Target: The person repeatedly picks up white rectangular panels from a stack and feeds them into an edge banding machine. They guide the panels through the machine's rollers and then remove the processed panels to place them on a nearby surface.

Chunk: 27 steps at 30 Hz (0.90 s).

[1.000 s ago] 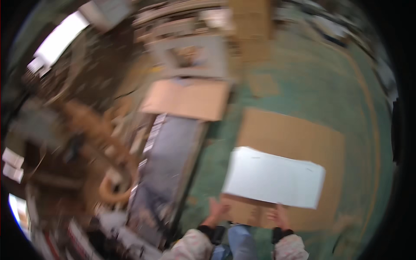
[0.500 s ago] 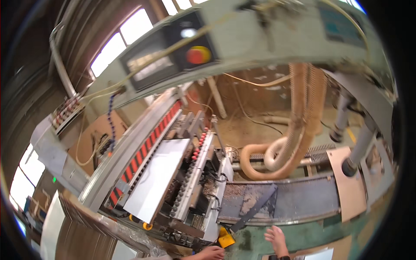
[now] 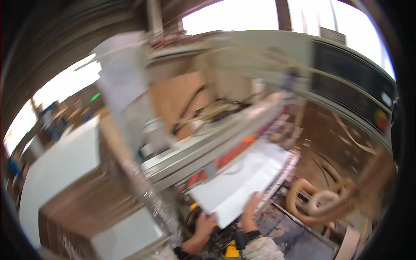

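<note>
A white rectangular panel [image 3: 247, 177] lies slanted on the machine bed, beside a red-and-black striped strip [image 3: 234, 152]. My left hand [image 3: 204, 225] is at the panel's near left corner, beside a yellow roller [image 3: 194, 207]. Motion blur smears its fingers, so its grip cannot be made out. Along the panel's near right edge, my right hand [image 3: 250, 210] reaches forward with its fingers stretched out. It touches or hovers just over the panel; which of the two is unclear.
Stacked white-faced boards [image 3: 65, 169] stand on the left, with clear plastic wrap [image 3: 160, 208] next to them. A grey metal rail [image 3: 216, 147] runs behind the panel. Coiled tan hoses [image 3: 323, 201] lie at right, below the green machine housing [image 3: 260, 52].
The view has swung left, bringing the board stack further into sight. Both hands have gone from in front of the machine to the panel's near end.
</note>
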Motion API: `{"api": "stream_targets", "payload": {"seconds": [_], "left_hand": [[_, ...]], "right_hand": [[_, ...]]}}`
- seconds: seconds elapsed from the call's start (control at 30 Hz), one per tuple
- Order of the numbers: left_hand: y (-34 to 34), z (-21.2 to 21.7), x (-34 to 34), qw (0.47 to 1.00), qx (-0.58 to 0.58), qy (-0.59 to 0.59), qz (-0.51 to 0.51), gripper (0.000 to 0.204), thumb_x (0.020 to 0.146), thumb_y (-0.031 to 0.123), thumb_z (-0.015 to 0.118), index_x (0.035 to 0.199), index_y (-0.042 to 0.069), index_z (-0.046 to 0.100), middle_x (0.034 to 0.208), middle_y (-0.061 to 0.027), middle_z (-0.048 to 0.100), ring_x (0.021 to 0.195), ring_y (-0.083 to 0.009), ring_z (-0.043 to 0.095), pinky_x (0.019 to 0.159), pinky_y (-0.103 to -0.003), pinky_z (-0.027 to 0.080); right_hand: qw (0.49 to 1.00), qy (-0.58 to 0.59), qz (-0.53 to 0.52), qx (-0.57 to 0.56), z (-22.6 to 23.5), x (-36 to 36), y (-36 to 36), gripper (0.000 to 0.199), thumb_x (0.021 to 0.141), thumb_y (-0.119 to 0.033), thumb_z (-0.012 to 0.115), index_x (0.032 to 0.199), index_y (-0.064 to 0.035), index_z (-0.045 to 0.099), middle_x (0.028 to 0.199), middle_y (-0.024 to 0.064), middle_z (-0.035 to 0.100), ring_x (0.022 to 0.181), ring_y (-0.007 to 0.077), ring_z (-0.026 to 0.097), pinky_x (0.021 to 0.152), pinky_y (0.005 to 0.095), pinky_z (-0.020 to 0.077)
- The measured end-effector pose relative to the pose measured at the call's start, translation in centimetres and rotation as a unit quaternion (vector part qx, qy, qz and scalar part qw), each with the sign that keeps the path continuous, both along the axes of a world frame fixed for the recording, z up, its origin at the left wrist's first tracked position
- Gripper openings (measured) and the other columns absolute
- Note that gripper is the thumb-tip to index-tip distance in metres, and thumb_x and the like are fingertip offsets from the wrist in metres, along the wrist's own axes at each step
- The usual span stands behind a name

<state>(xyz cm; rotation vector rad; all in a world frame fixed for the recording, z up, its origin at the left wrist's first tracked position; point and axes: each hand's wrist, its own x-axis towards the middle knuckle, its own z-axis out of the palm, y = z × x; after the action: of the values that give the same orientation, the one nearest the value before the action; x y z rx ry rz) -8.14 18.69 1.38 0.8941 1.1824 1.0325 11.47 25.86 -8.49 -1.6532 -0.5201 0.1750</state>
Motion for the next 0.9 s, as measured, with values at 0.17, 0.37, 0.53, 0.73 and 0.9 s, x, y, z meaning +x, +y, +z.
{"api": "stream_targets", "payload": {"seconds": [0.17, 0.37, 0.53, 0.73, 0.9], "left_hand": [[-0.3, 0.5, -0.2, 0.984, 0.085, 0.158, -0.025, 0.038, 0.087, 0.032, 0.053, 0.114, 0.004, 0.052, 0.094, -0.0109, 0.062, 0.084, -0.015, 0.055, 0.077, -0.031, 0.043], [0.4, -1.6, -3.6, 0.977, 0.13, 0.148, -0.077, 0.047, 0.086, 0.029, 0.053, 0.123, 0.001, 0.044, 0.11, -0.0166, 0.058, 0.099, -0.0241, 0.057, 0.085, -0.032, 0.042], [-7.4, -2.7, -10.6, 0.989, 0.088, -0.101, 0.065, 0.043, 0.084, 0.021, 0.058, 0.12, 0.0, 0.048, 0.106, -0.0107, 0.059, 0.097, -0.018, 0.057, 0.085, -0.029, 0.045], [-19.9, -16.9, -29.7, 0.933, -0.142, -0.184, 0.275, 0.017, 0.084, 0.015, 0.048, 0.087, 0.001, 0.058, 0.076, -0.0068, 0.06, 0.065, -0.0137, 0.058, 0.054, -0.024, 0.048], [-22.8, -20.3, -40.8, 0.907, -0.067, -0.174, 0.379, 0.017, 0.088, 0.018, 0.045, 0.081, 0.004, 0.052, 0.072, -0.0046, 0.055, 0.066, -0.0132, 0.057, 0.055, -0.021, 0.046]], "right_hand": [[0.999, 0.028, -0.002, -0.02, 5.6, -0.4, -3.0, 0.057, 0.094, -0.035, 0.038, 0.136, 0.0005, 0.022, 0.131, 0.0259, 0.036, 0.109, 0.0321, 0.045, 0.094, 0.0364, 0.0347], [0.984, 0.126, 0.115, -0.053, 5.6, -1.6, -2.5, 0.071, 0.09, -0.051, 0.034, 0.14, -0.0044, 0.014, 0.139, 0.0192, 0.027, 0.122, 0.0297, 0.035, 0.102, 0.0376, 0.0237], [0.96, 0.061, 0.171, 0.213, 11.6, -4.9, -10.1, 0.047, 0.092, -0.023, 0.043, 0.129, 0.0026, 0.032, 0.122, 0.0169, 0.044, 0.106, 0.0239, 0.048, 0.092, 0.0343, 0.0369], [0.731, 0.23, 0.642, -0.013, 9.6, -19.9, -15.6, 0.053, 0.085, -0.022, 0.056, 0.126, 0.0003, 0.031, 0.084, 0.0121, 0.061, 0.064, 0.0176, 0.061, 0.06, 0.0268, 0.0508], [0.658, 0.347, 0.615, -0.262, 1.9, -28.7, -13.3, 0.072, 0.086, -0.016, 0.053, 0.141, -0.015, 0.007, 0.097, 0.0156, 0.057, 0.075, 0.0224, 0.06, 0.063, 0.0325, 0.0516]]}}
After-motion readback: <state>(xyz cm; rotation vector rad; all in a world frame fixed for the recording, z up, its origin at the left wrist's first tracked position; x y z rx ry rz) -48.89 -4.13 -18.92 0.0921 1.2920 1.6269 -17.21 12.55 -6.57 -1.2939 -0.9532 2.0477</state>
